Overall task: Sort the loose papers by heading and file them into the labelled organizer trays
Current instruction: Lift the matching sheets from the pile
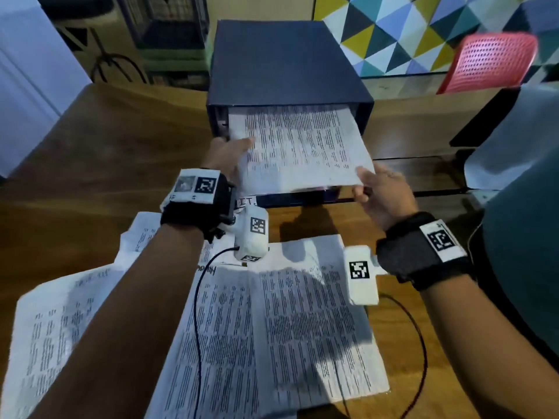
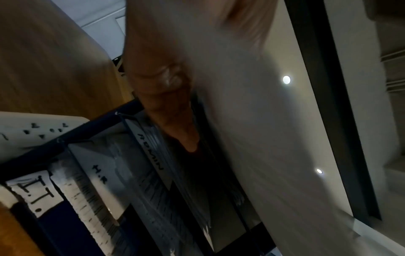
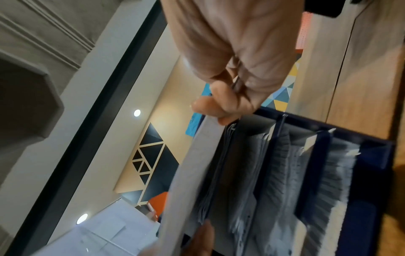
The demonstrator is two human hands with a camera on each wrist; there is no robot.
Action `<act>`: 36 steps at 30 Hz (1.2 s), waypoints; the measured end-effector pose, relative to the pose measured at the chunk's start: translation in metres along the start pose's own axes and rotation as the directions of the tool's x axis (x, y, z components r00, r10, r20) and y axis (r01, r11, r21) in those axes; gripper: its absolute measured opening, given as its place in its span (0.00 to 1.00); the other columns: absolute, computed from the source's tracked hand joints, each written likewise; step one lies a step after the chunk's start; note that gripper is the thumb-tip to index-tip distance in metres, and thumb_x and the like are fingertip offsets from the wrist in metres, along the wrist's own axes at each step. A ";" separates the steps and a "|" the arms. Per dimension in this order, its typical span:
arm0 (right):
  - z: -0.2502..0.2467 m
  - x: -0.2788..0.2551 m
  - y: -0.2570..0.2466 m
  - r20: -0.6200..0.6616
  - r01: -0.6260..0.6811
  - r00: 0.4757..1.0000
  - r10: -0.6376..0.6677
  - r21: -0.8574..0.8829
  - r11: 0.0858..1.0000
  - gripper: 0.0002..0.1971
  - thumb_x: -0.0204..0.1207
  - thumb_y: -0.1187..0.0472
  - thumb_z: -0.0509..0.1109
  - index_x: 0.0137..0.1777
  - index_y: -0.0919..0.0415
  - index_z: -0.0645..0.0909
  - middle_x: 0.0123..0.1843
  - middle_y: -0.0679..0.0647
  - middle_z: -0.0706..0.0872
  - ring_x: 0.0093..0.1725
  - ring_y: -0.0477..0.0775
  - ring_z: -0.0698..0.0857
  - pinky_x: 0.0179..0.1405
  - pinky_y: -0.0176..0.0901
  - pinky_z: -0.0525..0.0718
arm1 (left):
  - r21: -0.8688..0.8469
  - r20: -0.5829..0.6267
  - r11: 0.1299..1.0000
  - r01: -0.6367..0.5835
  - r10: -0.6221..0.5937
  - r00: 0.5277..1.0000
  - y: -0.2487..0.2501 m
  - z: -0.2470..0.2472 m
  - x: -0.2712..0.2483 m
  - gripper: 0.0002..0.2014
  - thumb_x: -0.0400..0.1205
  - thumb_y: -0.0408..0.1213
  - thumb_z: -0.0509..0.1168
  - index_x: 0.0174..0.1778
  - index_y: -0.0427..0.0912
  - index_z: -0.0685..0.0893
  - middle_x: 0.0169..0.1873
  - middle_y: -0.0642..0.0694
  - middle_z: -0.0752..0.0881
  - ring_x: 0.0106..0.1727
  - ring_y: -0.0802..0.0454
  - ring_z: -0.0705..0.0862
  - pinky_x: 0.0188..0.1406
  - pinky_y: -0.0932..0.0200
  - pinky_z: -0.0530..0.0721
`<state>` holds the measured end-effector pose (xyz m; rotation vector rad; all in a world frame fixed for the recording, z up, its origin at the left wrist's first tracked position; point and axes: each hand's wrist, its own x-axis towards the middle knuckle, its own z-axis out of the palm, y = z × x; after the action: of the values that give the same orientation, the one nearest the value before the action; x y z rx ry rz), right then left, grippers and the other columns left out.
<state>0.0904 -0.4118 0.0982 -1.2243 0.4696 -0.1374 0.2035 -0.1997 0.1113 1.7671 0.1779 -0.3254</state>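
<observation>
A printed sheet of paper [image 1: 302, 146] lies half inside the top slot of the dark blue organizer [image 1: 287, 62], tilted down toward me. My left hand [image 1: 230, 152] holds its left edge, thumb on top. My right hand [image 1: 372, 186] pinches the near right corner. In the left wrist view the sheet's blank underside [image 2: 252, 138] runs past my fingers [image 2: 171, 112], above trays labelled "I.T." [image 2: 35, 195] and "ADMIN" [image 2: 151, 152]. The right wrist view shows my right hand [image 3: 219, 107] gripping the sheet's edge [image 3: 186, 173] over trays that hold papers. Several loose printed papers [image 1: 272, 328] lie on the table near me.
The wooden table [image 1: 106, 152] carries more sheets at the near left [image 1: 54, 328]. A white power strip [image 2: 32, 131] lies left of the organizer. A red mesh chair [image 1: 490, 62] stands at the back right. A black cable [image 1: 198, 313] crosses the loose papers.
</observation>
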 end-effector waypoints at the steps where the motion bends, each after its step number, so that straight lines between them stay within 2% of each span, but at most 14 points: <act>1: 0.008 0.012 -0.004 -0.015 -0.012 1.000 0.013 0.040 0.999 0.08 0.82 0.72 0.55 0.53 0.65 0.75 0.42 0.56 0.83 0.15 0.41 0.72 0.12 0.28 0.67 | -0.033 0.031 0.999 0.018 -0.016 0.999 -0.004 -0.002 0.001 0.19 0.80 0.43 0.65 0.57 0.29 0.78 0.42 0.40 0.83 0.39 0.48 0.81 0.43 0.55 0.78; 4: 0.030 0.049 -0.012 -0.034 -0.046 0.998 0.052 0.160 0.986 0.10 0.82 0.76 0.49 0.48 0.66 0.70 0.38 0.57 0.79 0.14 0.41 0.76 0.13 0.26 0.70 | -0.131 0.103 0.991 0.033 -0.020 0.995 -0.014 -0.006 0.008 0.12 0.81 0.38 0.63 0.42 0.31 0.85 0.25 0.46 0.87 0.33 0.46 0.80 0.33 0.57 0.79; 6: 0.042 0.068 -0.016 -0.038 -0.085 0.995 0.094 0.191 0.978 0.07 0.82 0.75 0.52 0.46 0.67 0.68 0.28 0.58 0.81 0.14 0.42 0.78 0.14 0.27 0.74 | -0.191 0.079 0.981 0.033 -0.018 0.997 -0.016 -0.010 0.015 0.18 0.81 0.35 0.63 0.24 0.37 0.87 0.20 0.48 0.87 0.28 0.48 0.80 0.25 0.61 0.76; 7: 0.048 0.075 -0.017 -0.033 -0.106 0.993 0.117 0.232 0.967 0.03 0.82 0.74 0.54 0.49 0.69 0.69 0.25 0.58 0.83 0.15 0.43 0.80 0.15 0.27 0.76 | -0.203 0.039 0.979 0.030 -0.022 0.999 -0.016 -0.012 0.019 0.19 0.80 0.34 0.64 0.22 0.37 0.86 0.19 0.48 0.87 0.25 0.51 0.80 0.19 0.64 0.75; 10: 0.061 0.091 -0.016 -0.070 -0.092 0.989 0.131 0.401 0.912 0.07 0.81 0.74 0.58 0.56 0.74 0.71 0.26 0.63 0.84 0.17 0.47 0.84 0.16 0.29 0.78 | -0.297 -0.011 0.955 0.024 -0.029 1.000 -0.011 -0.011 0.022 0.13 0.82 0.29 0.61 0.31 0.33 0.80 0.19 0.47 0.87 0.26 0.54 0.81 0.14 0.71 0.75; 13: 0.070 0.094 -0.013 -0.138 0.001 0.988 0.073 0.478 0.878 0.04 0.79 0.77 0.57 0.46 0.74 0.73 0.42 0.66 0.80 0.23 0.52 0.86 0.18 0.31 0.80 | -0.494 0.045 0.870 0.004 0.020 0.999 -0.003 -0.005 0.023 0.13 0.83 0.24 0.56 0.33 0.29 0.80 0.23 0.44 0.89 0.26 0.55 0.85 0.22 0.70 0.81; 15: 0.074 0.096 -0.013 -0.174 0.046 0.983 0.054 0.523 0.851 0.05 0.78 0.79 0.57 0.44 0.74 0.72 0.45 0.69 0.78 0.29 0.57 0.84 0.18 0.33 0.81 | -0.596 0.077 0.803 0.021 0.031 0.997 0.004 -0.001 0.024 0.12 0.83 0.24 0.55 0.36 0.28 0.81 0.25 0.43 0.89 0.25 0.56 0.87 0.26 0.70 0.84; 20: 0.088 0.102 -0.022 -0.096 0.024 0.995 0.026 0.487 0.873 0.11 0.79 0.79 0.55 0.38 0.72 0.74 0.32 0.64 0.81 0.28 0.54 0.82 0.20 0.36 0.84 | -0.714 0.026 0.700 -0.004 0.033 0.999 0.016 0.003 0.030 0.11 0.83 0.23 0.54 0.38 0.32 0.80 0.24 0.44 0.89 0.25 0.58 0.87 0.25 0.69 0.83; 23: 0.086 0.098 -0.019 0.010 -0.041 0.999 0.040 0.402 0.915 0.14 0.82 0.73 0.51 0.38 0.66 0.75 0.25 0.56 0.85 0.23 0.48 0.85 0.25 0.34 0.85 | -0.682 0.017 0.729 -0.053 0.088 0.996 0.010 0.004 0.026 0.12 0.82 0.22 0.54 0.38 0.39 0.78 0.29 0.48 0.86 0.30 0.59 0.84 0.30 0.67 0.77; 27: 0.063 0.071 0.000 0.078 -0.006 0.997 -0.014 0.257 0.967 0.11 0.83 0.70 0.52 0.48 0.59 0.75 0.45 0.53 0.84 0.41 0.48 0.87 0.37 0.35 0.85 | -0.503 0.066 0.859 -0.094 0.147 0.987 -0.012 -0.010 0.006 0.11 0.85 0.27 0.53 0.44 0.44 0.78 0.40 0.50 0.83 0.41 0.58 0.84 0.40 0.65 0.78; 30: 0.035 0.040 0.032 0.070 0.008 0.997 -0.017 0.126 0.992 0.13 0.81 0.72 0.53 0.46 0.58 0.76 0.41 0.52 0.85 0.39 0.47 0.85 0.35 0.33 0.81 | -0.296 0.004 0.952 -0.083 0.088 0.996 -0.041 -0.027 -0.018 0.13 0.85 0.29 0.53 0.42 0.47 0.79 0.41 0.50 0.84 0.41 0.58 0.83 0.40 0.64 0.75; 32: 0.016 0.022 0.061 -0.017 -0.059 0.998 0.057 -0.171 0.983 0.13 0.80 0.72 0.54 0.43 0.57 0.77 0.41 0.51 0.85 0.40 0.47 0.84 0.30 0.30 0.77 | -0.119 -0.078 0.992 -0.047 0.038 0.996 -0.073 -0.039 -0.031 0.11 0.84 0.29 0.56 0.40 0.46 0.79 0.41 0.48 0.84 0.40 0.58 0.81 0.35 0.65 0.76; 34: -0.006 0.010 0.093 -0.170 -0.199 0.977 0.129 -0.508 0.838 0.08 0.78 0.70 0.61 0.49 0.62 0.81 0.47 0.56 0.85 0.47 0.52 0.81 0.32 0.32 0.75 | 0.177 -0.159 0.983 0.055 -0.026 0.987 -0.112 -0.053 -0.043 0.06 0.82 0.32 0.61 0.50 0.41 0.83 0.52 0.40 0.85 0.47 0.50 0.83 0.46 0.56 0.79; 36: -0.027 -0.003 0.120 -0.280 -0.332 0.942 0.185 -0.702 0.630 0.17 0.74 0.64 0.69 0.62 0.69 0.79 0.61 0.63 0.82 0.56 0.57 0.79 0.47 0.39 0.77 | 0.469 -0.252 0.849 0.245 -0.138 0.958 -0.153 -0.066 -0.056 0.20 0.80 0.38 0.65 0.66 0.33 0.77 0.66 0.32 0.79 0.64 0.37 0.79 0.64 0.48 0.75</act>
<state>0.0589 -0.3927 -0.0192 -1.9468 0.9211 0.2280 0.1133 -0.0983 -0.0002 2.3063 0.4607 -0.3495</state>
